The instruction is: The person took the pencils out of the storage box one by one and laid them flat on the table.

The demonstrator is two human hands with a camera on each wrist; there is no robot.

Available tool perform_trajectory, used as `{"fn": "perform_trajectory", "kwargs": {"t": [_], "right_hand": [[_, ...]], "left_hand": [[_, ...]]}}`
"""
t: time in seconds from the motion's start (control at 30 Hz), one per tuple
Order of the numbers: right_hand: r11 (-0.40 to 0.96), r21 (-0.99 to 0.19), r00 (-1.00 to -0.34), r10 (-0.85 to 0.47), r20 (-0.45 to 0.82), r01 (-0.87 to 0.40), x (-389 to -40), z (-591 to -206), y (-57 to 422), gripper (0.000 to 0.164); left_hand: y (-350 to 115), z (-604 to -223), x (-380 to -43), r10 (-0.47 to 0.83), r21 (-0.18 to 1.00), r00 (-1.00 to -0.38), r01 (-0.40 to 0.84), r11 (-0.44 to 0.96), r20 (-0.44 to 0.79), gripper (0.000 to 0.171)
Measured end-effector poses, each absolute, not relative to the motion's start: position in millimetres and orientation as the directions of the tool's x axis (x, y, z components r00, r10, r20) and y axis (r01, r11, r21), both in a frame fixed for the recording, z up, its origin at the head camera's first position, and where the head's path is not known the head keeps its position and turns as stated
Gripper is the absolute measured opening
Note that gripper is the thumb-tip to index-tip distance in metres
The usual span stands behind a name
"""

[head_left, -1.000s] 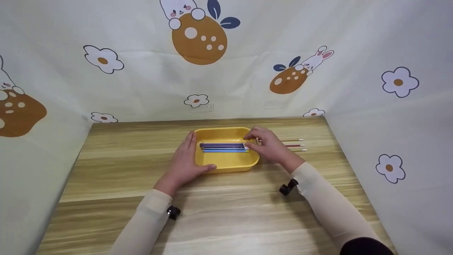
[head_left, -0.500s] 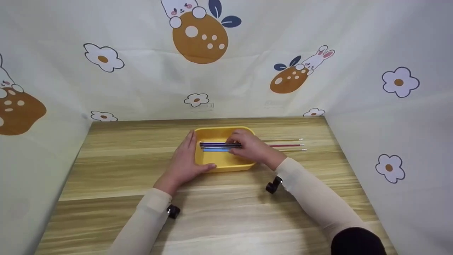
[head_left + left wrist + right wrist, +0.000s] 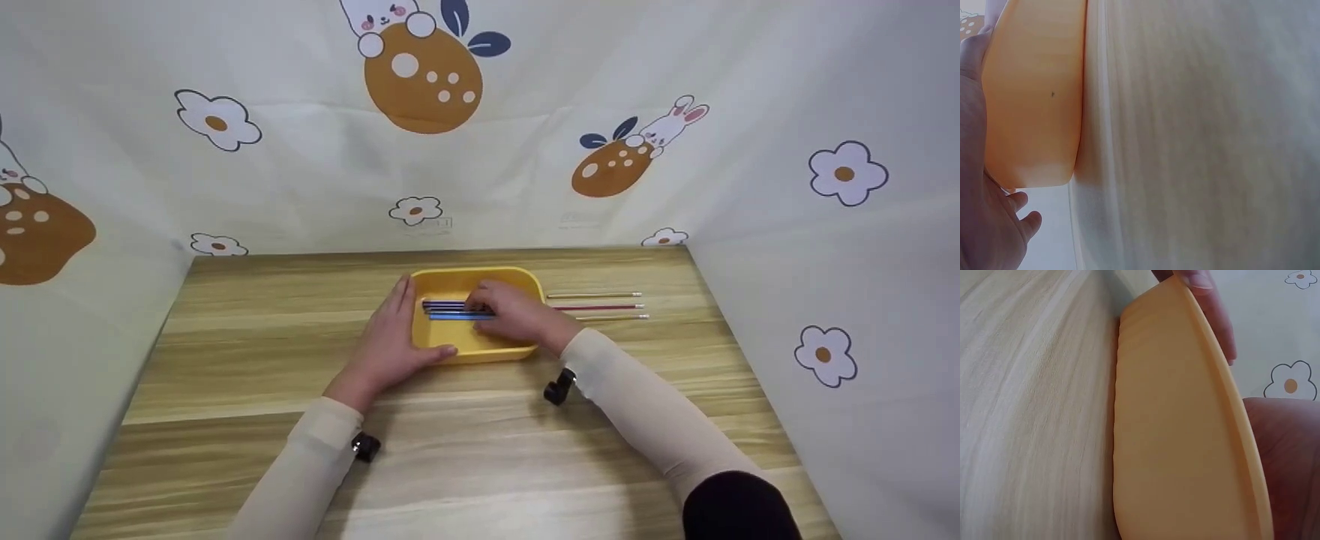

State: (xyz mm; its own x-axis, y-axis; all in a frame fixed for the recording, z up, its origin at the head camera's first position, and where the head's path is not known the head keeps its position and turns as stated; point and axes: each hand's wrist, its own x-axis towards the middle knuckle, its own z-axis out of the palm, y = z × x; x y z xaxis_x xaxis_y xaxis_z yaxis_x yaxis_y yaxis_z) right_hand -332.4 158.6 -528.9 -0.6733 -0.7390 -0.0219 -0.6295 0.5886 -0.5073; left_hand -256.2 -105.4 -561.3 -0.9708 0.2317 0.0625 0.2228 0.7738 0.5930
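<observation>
A yellow plastic box (image 3: 487,355) sits on the wooden table, its side wall (image 3: 1174,410) filling much of the right wrist view. My left hand (image 3: 382,349) grips the box's left end, thumb over the front rim and fingers along the end wall. Inside lies a row of several pencils (image 3: 444,306), dark purple ones with a light blue pencil (image 3: 452,317) nearest me. My right hand (image 3: 514,313) reaches in over the right end and holds the pencils around their middle, fingers curled on the far side and thumb on the near side. Their right ends are hidden under it.
Right of the box, three more pencils lie side by side on the table: a tan pencil (image 3: 592,295), a red pencil (image 3: 596,307) and another tan pencil (image 3: 611,317). Patterned cloth (image 3: 300,180) walls in the table's back and sides.
My right hand has moved left from the box's right end to the middle of the pencils, its fingers drawing in around them. My left hand, the box and the pencils have stayed put.
</observation>
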Motion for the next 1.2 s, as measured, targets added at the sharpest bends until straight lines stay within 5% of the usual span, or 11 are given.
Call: {"fn": "perform_trajectory", "kwargs": {"t": [0.63,1.2], "right_hand": [[0.568,-0.479,-0.644,-0.765,-0.008,-0.669,-334.8,-538.1,148.4,0.021],[0.561,-0.575,-0.674,-0.738,-0.023,-0.595,-336.0,-541.4,151.5,0.016]], "left_hand": [[-106.9,-564.0,-255.8,0.252,0.589,-0.962,0.266,0.763,0.109,0.141],[-106.5,-563.7,-254.3,0.237,0.594,-0.967,0.247,0.766,0.097,0.139]]}}
